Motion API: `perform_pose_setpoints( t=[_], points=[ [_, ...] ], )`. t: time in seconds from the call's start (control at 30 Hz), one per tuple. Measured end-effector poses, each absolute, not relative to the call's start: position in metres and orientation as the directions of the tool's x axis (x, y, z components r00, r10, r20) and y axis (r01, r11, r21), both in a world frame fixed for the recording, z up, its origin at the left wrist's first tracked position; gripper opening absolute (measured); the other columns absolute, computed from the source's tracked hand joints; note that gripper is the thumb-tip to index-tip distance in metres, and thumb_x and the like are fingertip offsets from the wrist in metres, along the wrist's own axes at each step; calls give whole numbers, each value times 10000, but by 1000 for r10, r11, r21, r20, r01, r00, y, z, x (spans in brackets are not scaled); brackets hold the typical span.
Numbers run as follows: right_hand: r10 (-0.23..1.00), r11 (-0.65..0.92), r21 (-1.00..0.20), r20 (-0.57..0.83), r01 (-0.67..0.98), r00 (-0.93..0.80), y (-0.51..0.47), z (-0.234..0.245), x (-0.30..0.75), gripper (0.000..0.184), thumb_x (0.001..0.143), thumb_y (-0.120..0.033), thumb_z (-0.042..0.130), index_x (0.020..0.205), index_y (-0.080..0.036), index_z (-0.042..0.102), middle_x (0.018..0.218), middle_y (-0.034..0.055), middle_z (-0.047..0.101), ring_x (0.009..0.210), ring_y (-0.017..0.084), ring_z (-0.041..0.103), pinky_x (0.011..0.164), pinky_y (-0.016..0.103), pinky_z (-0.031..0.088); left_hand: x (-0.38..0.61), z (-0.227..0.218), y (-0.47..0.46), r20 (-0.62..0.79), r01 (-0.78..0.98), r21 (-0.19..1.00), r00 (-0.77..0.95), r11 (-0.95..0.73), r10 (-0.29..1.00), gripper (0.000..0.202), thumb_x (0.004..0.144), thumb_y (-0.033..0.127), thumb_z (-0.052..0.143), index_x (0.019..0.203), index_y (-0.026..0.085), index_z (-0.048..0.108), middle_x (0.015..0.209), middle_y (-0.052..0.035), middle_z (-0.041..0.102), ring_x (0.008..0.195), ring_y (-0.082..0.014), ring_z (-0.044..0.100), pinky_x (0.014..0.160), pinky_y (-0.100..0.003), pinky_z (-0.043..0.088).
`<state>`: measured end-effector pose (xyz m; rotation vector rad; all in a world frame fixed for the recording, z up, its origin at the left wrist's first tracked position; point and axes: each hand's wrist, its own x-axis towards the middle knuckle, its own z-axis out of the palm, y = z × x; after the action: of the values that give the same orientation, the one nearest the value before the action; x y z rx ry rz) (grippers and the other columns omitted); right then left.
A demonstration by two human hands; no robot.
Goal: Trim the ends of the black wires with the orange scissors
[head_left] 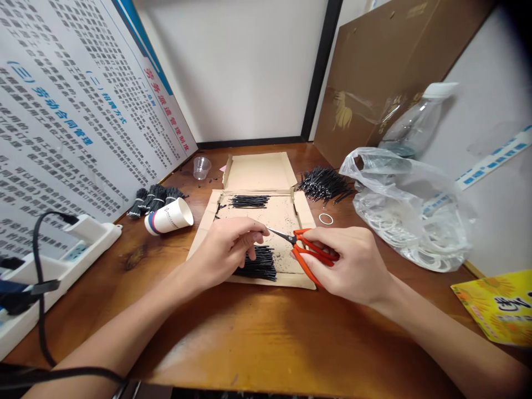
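Observation:
Red-handled scissors (310,252) sit in my right hand (353,263), fingers and thumb around the handles. Their blades point left and reach the fingertips of my left hand (233,244). The left hand's thumb and index finger are pinched together; whatever is between them is too small or hidden to tell. Under the left hand lies a row of short black wires (260,265), partly covered by the fingers. Farther back is a smaller row of black wires (249,201). Both rows rest in an open cardboard box (305,266), with dark specks scattered over its bottom.
Right of the box lie a loose heap of black wires (324,184), a white ring (326,219) and a clear plastic bag (411,221). On the left are tied wire bundles (155,198), a tipped paper cup (170,217), a clear plastic cup (201,168) and a power strip (62,271).

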<state>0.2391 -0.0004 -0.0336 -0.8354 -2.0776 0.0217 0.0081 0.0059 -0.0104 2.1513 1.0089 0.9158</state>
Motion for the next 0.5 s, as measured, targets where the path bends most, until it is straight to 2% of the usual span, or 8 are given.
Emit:
perform_pose_setpoints(
  t=[0.13,0.5],
  points=[
    [572,773,-303,712,558,-406,-1,-34,238,111,815,-188,603,731,-136,655,556,1,628,412,79,434,445,229,362,9,-8,5,331,402,735,490,-546,806,194,949,153,475,871,105,645,640,-19,609,426,-70,540,404,-172,474],
    [575,780,-325,710,535,-407,-2,-33,237,128,825,-196,616,716,-139,655,581,10,648,426,79,467,454,223,371,10,-9,5,363,401,707,502,-582,785,198,955,147,472,881,100,649,619,-26,630,414,-69,546,442,-186,478]
  ],
)
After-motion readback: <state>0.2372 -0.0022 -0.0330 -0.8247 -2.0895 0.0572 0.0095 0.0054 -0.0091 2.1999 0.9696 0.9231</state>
